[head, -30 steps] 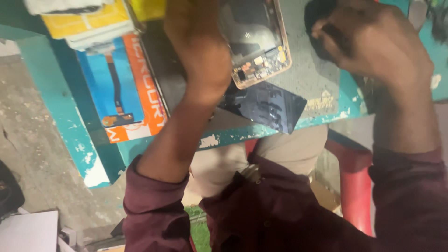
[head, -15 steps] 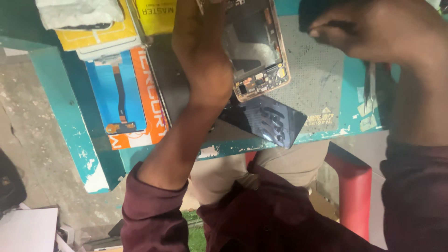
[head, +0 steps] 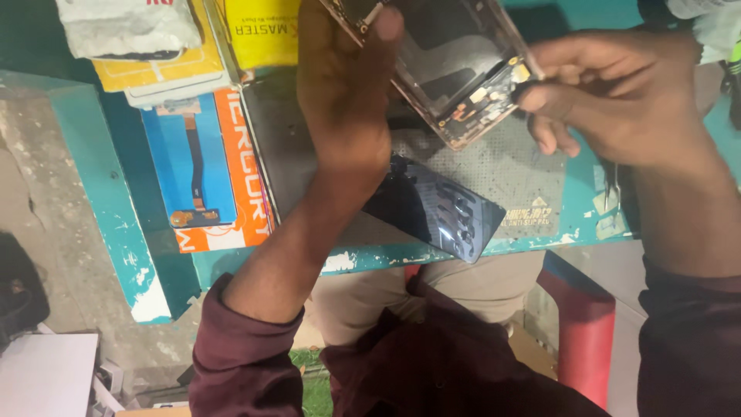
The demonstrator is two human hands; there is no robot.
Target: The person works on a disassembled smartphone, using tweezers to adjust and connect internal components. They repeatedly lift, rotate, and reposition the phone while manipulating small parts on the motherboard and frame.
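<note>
My left hand (head: 343,85) grips an opened phone body (head: 455,66), rose-gold framed, with its circuit parts exposed, and holds it tilted above the grey work mat (head: 502,177). At the phone's lower corner my right hand (head: 610,100) has its fingertips pinched on the small components; whether a tool is in them is hidden. A dark glossy phone back panel (head: 436,207) lies on the mat under my left wrist, reaching the table's front edge.
An orange and blue parts package (head: 208,170) lies at the left on the teal table (head: 108,185). Yellow boxes (head: 262,31) and a grey cloth (head: 127,27) sit behind it. A red stool (head: 583,324) stands below right, white paper (head: 46,378) on the floor.
My right hand has come in from the upper right to the phone's lower corner. The left hand has raised and turned the phone slightly.
</note>
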